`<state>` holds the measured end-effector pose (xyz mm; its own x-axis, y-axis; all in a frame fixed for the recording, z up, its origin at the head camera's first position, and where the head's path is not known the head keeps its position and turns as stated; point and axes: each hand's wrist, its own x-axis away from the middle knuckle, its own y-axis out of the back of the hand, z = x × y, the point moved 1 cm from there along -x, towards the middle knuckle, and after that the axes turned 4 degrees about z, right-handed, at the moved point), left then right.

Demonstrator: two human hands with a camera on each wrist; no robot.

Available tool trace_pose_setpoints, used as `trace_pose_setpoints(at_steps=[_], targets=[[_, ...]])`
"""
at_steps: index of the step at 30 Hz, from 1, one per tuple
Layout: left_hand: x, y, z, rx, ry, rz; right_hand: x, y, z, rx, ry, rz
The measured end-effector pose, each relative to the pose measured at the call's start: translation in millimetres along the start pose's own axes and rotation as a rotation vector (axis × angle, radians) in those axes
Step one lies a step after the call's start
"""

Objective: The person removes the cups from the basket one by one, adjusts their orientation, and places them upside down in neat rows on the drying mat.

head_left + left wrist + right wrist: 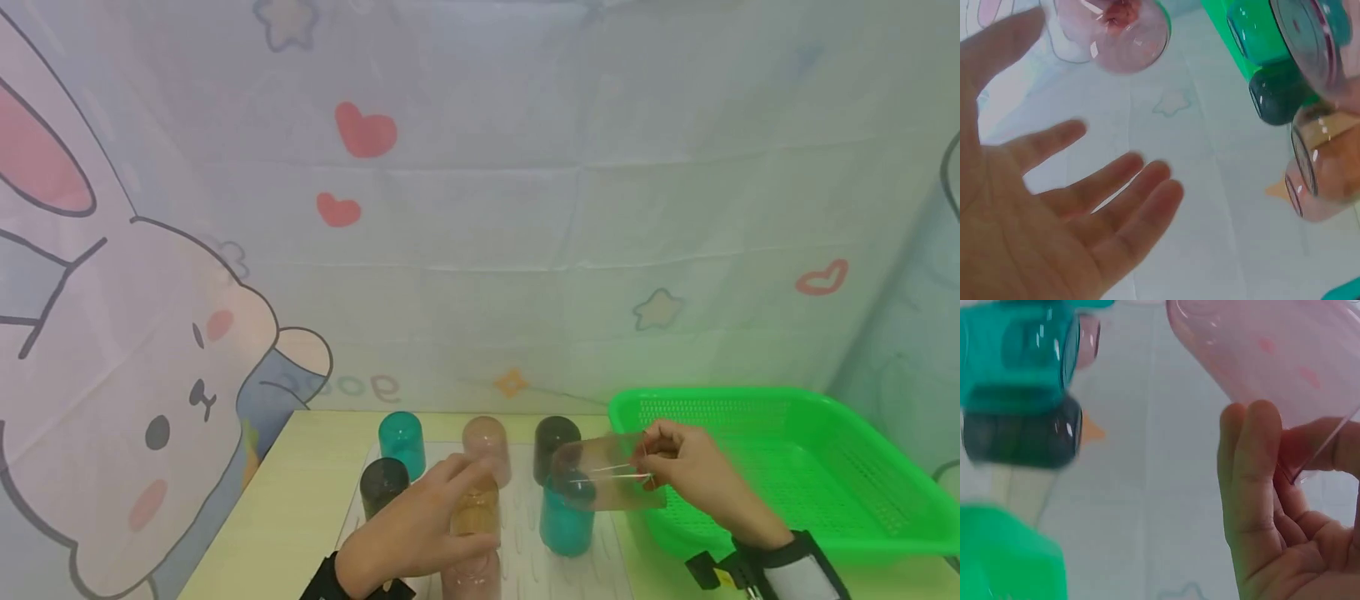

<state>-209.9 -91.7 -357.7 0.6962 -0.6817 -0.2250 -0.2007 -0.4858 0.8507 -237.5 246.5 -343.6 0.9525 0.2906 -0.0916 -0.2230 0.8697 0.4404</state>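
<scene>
My right hand [697, 475] pinches the rim of a clear pink cup [618, 493] between thumb and fingers. The cup lies sideways in the air, its closed end pointing left, in front of a dark cup [557, 433] and a teal cup [567, 529]. In the right wrist view, the thumb and fingers grip the pink cup [1272, 353] at its edge. My left hand [412, 529], fingers spread, hovers beside an amber cup [476, 512] and a nearer pink cup [472, 579]. Its palm [1035, 231] holds nothing in the left wrist view.
Upside-down cups stand on a white ridged mat [525, 542]: another teal cup [402, 442], a dark cup [382, 482] and a pink cup [486, 437] among them. A green basket [750, 546] occupies the table's right side. A printed curtain [480, 208] hangs behind.
</scene>
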Motion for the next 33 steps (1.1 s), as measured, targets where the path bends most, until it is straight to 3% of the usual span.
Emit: trace_pose_setpoints(at_steps=[3, 8, 14, 20, 26, 33], targets=[[-5.4, -2.9, -0.9, 0.013, -0.021, -0.061, -3.4, -21.0, -5.1, -0.113, 0.010, 0.029], [-12.5, -10.3, -3.9, 0.116, -0.044, -0.126, -6.6, -50.8, -8.1, -0.278, 0.015, 0.062], [-21.7, -17.0, -10.9, 0.209, -0.186, -0.204, -9.9, -74.4, -7.2, -0.390, 0.102, 0.086], [-24.9, -20.7, -8.0, 0.263, -0.260, -0.277, -14.6, -88.4, -5.8, -0.514, 0.133, 0.117], [-25.0, -21.4, -6.7, 0.321, -0.269, -0.294, -15.4, -91.7, -4.7, -0.504, 0.162, 0.140], [-23.4, -14.0, -8.7, 0.311, -0.249, -0.273, -12.0, -79.4, -2.5, -0.364, 0.215, 0.178]])
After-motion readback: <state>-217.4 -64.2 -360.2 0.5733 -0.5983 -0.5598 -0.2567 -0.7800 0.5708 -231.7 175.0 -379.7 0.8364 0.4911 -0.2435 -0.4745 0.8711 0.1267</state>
